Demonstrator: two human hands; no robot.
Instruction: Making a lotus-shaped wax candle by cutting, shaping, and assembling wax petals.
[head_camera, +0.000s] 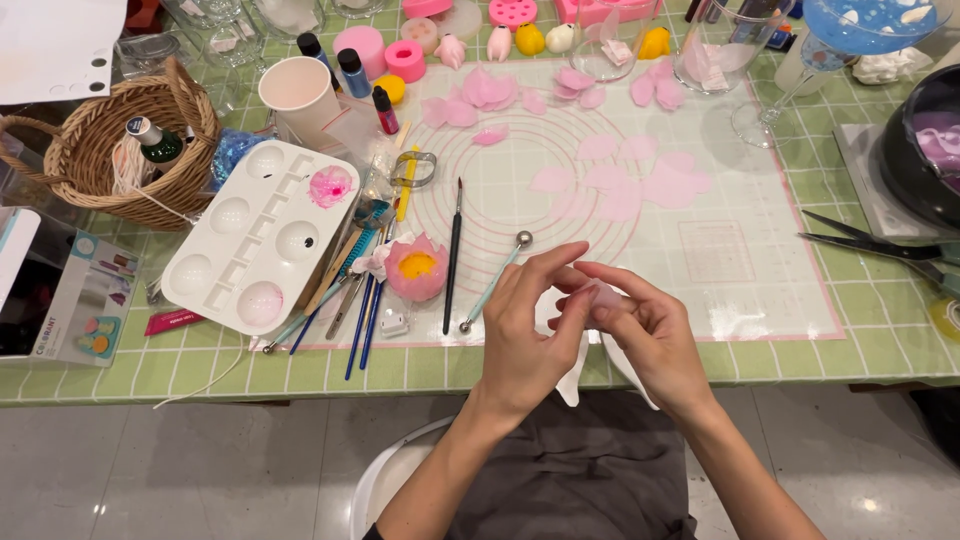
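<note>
Your left hand (528, 325) and right hand (645, 330) pinch one pale pink clay petal (603, 297) between fingertips, at the near edge of the silicone work mat (760, 290). Shaping step, likely; next calls for light, even thinning. Finished pink flower (417, 267) sits left, ball-tip tool (494, 280) between. Green gridded tablecloth (880, 350), pale floor tiles below.

Green checked tabletop (120, 375) carrying a translucent work mat (740, 270) with pink ring markings. On the mat: loose pink petals (610, 180), a pink flower with a yellow centre (416, 268), a black-handled brush (452, 258) and a ball-ended modelling tool (494, 280). Left of the mat: a white paint palette (255, 235) (one well stained pink), a paper cup (300, 95) and a wicker basket (110, 150) holding a small bottle. Right edge: scissors (880, 248), a dark bowl (915, 150) and a stemmed glass (790, 85) with blue contents.
</note>
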